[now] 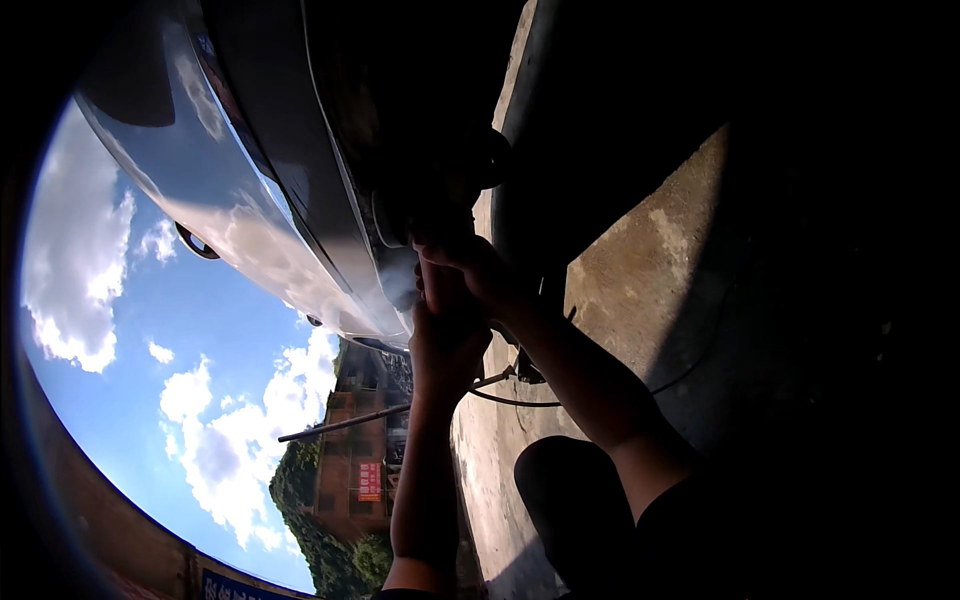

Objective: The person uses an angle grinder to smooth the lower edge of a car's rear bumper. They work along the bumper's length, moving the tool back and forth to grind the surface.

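Observation:
Both my hands reach into deep shade by the lower edge of a silvery car body (310, 235). My left hand (447, 340) is raised with its fingers curled, close against the right. Just above it, my right hand (468, 262) has its fingers bent round, near a dark rounded part under the car's edge. Both hands look closed, but shadow hides whatever lies between the fingers. The hands overlap or nearly touch.
A long thin bar (345, 425) slants past my left forearm toward a dark low device (525, 368) on the concrete floor (640, 250). A dark hose (530, 403) curves behind my right forearm. My dark-clothed knee (565, 480) is beside that arm. Beyond stands a brick building (340, 470).

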`<state>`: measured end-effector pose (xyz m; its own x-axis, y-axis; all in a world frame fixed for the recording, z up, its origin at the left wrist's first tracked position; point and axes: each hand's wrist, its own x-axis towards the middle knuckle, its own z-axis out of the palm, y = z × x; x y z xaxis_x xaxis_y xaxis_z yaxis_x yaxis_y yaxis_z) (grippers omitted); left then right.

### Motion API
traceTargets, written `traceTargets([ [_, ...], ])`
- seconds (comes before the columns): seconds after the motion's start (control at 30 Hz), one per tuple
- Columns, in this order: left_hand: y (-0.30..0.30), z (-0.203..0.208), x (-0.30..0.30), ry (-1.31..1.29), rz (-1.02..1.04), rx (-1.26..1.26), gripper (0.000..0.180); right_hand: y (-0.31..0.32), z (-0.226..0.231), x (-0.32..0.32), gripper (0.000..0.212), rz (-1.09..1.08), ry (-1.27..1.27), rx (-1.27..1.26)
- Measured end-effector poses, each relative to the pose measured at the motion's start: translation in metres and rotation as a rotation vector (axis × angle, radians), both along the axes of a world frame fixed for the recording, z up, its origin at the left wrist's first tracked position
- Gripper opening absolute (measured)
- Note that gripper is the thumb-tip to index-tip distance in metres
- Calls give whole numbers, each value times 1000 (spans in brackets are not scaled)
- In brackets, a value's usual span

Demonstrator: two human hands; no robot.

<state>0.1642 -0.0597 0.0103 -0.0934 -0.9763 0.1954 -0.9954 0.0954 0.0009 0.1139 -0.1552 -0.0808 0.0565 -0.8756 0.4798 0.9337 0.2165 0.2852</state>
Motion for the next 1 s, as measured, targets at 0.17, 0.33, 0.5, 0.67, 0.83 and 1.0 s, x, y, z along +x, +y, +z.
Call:
traceTargets([
  [0.17,-4,-6,17,-153,105,-34,48,-5,-3,13,45,124,51,-4],
  [0.33,-4,5,-3,-86,57,10,57,0,4,-7,44,41,-56,-14],
  [0.5,-15,-5,21,-88,121,-5,54,-13,-5,19,44,161,21,-8],
  [0.67,-6,-5,27,-98,38,-17,54,-5,-1,22,44,98,71,18],
  [0.83,-8,0,-4,-15,55,14,58,-15,-1,7,46,25,2,5],
  [1.0,-10,-1,44,-100,40,-26,55,-6,0,25,44,81,65,-22],
])
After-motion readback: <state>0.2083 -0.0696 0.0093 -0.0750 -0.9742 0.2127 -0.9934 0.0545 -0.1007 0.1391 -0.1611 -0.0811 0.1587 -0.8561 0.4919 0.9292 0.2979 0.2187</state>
